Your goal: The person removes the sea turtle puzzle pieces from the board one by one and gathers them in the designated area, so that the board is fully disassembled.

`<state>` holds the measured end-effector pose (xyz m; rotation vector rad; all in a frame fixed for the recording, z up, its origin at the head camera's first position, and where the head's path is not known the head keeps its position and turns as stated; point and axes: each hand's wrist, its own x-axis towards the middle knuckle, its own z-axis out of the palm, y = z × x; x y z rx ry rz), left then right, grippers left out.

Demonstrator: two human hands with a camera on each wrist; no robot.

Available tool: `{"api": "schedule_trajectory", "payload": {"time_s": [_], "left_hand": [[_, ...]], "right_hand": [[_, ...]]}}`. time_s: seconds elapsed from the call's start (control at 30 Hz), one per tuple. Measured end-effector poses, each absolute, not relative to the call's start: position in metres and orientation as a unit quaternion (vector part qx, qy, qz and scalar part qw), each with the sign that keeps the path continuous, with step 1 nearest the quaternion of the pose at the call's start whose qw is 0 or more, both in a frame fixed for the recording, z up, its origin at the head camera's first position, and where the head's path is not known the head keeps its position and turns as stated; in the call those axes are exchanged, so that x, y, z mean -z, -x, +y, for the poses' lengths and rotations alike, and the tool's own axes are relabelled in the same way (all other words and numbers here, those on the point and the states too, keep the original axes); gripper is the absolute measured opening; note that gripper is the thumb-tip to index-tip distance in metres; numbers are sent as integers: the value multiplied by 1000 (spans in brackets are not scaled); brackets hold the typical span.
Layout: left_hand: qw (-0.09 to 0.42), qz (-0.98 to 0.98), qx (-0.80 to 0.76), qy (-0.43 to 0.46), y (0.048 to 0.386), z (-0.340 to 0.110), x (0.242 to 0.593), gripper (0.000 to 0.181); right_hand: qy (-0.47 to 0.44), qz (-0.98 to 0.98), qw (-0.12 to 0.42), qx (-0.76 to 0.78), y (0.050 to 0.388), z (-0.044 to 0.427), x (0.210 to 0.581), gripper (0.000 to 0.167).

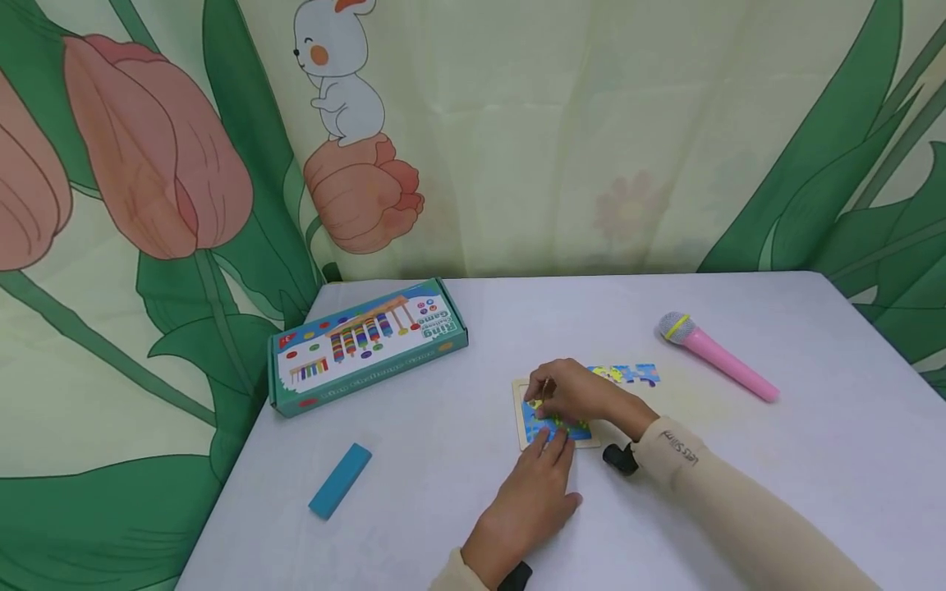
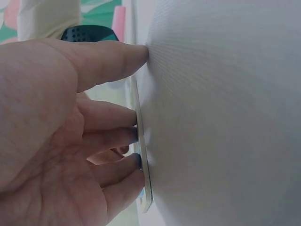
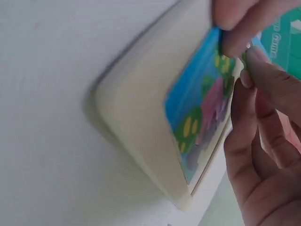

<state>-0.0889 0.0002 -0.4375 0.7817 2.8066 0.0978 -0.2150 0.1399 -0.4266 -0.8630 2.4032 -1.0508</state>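
Observation:
A jigsaw puzzle in a pale wooden tray (image 3: 136,103) lies on the table, its picture (image 3: 188,127) blue with green and pink shapes. My left hand (image 1: 528,492) rests fingertips on the tray's near edge, the fingers fairly straight; in the left wrist view its thumb (image 2: 113,61) touches the tabletop. Over the tray's far part, my right hand (image 1: 572,394) pinches a small puzzle piece (image 3: 243,57) between thumb and finger, mostly hidden by them. Just behind the right hand lie joined or adjoining puzzle pieces (image 1: 639,373), partly covered by it.
A pink toy microphone (image 1: 727,361) lies at the right on the white table (image 1: 458,394). A green game box (image 1: 369,345) sits at the back left, with a blue block (image 1: 340,480) nearer the front. A patterned curtain (image 1: 532,148) hangs behind.

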Motion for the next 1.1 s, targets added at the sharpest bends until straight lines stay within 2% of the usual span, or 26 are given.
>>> {"api": "schedule_trajectory", "payload": {"time_s": [0.17,0.37,0.57,0.73,0.93,1.1], "left_hand": [[103,958,-16,-267,89,2,437,70],[115,961,-33,-249,89,5,435,70],[130,963,-51,-231,88,5,436,69],[138,962,-66,-226,88,5,438,68],[139,961,-62,-232,88,7,439,68],[132,962,-52,-234,89,5,437,68]], "right_hand": [[253,841,192,438,219,147,426,8],[152,868,157,445,223,182,413,16],[117,885,200,404,221,222,406,17],[96,895,218,378,219,229,416,13],[106,930,165,311,213,221,417,6],[126,944,109,286,209,210,420,10]]}}
